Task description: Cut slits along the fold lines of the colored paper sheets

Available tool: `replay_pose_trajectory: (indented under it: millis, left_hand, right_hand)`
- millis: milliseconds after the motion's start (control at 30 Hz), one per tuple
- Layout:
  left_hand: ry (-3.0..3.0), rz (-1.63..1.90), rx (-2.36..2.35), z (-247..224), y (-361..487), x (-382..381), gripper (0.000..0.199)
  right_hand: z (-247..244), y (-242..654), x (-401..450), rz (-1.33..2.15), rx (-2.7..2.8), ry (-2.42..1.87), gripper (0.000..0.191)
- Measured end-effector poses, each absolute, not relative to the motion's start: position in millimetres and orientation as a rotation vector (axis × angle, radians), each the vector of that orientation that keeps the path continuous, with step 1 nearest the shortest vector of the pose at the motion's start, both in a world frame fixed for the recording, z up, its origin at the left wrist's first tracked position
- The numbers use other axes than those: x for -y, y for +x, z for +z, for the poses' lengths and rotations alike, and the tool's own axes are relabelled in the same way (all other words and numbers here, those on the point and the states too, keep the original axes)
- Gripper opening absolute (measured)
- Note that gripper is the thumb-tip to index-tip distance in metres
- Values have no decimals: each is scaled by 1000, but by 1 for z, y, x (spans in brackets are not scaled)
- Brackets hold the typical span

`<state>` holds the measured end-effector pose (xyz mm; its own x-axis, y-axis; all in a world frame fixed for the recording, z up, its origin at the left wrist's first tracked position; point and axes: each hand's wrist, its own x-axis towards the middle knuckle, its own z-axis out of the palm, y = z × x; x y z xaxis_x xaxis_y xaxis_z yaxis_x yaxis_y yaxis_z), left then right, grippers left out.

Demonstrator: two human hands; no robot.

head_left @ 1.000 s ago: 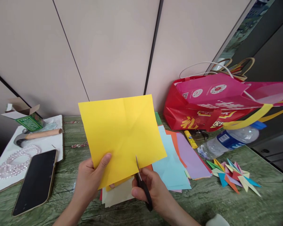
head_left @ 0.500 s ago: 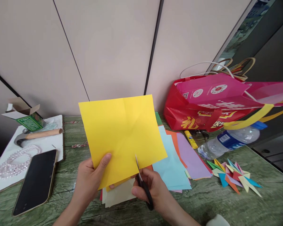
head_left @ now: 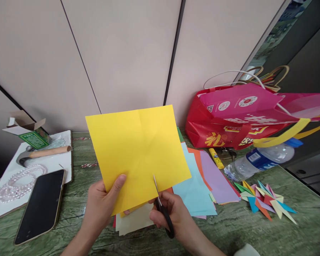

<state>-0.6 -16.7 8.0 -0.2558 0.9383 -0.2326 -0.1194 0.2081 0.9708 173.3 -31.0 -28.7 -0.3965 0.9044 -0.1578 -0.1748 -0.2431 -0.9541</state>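
Note:
A yellow sheet of paper [head_left: 136, 149] is held up in front of me, with faint creases near its middle. My left hand [head_left: 102, 201] grips its lower left part, the thumb on top and the other fingers mostly hidden underneath. In my right hand [head_left: 173, 213] is a pair of scissors [head_left: 164, 217] with black handles. One blade lies over the paper at its lower edge, pointing up and away; the other blade is hidden behind the sheet. Beneath lie a pale sheet [head_left: 133, 224], a light blue sheet [head_left: 198, 192] and a purple sheet [head_left: 218, 181].
Folded paper stars [head_left: 266, 199] lie at right, near a plastic bottle [head_left: 258, 160], a yellow glue stick [head_left: 216, 158] and a red bag [head_left: 210, 124]. At left are a phone [head_left: 40, 206], a bead strand [head_left: 18, 185], a wooden-handled tool [head_left: 48, 151] and a green box [head_left: 34, 138].
The yellow sheet has spread slightly, its left and right corners a little further out. Both hands and the scissors stay almost in the same place.

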Motion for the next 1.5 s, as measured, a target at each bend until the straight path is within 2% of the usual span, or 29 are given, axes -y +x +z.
replay_pose_trajectory:
  millis: [867, 1167, 1367, 1500]
  left_hand:
    - [848, 1268, -1416, 8, 0, 17, 29]
    - [844, 1400, -1460, 7, -5, 14, 25]
    - [797, 1450, -1472, 13, -8, 12, 22]
    - [818, 1373, -1485, 16, -7, 13, 19]
  right_hand:
    - [-37, 172, 32, 1709, 1203, -1110, 36]
    - [-30, 174, 30, 1864, 1212, -933, 45]
    - [-24, 184, 26, 1926, 1302, -782, 42]
    - [-24, 194, 19, 1975, 1360, -667, 56]
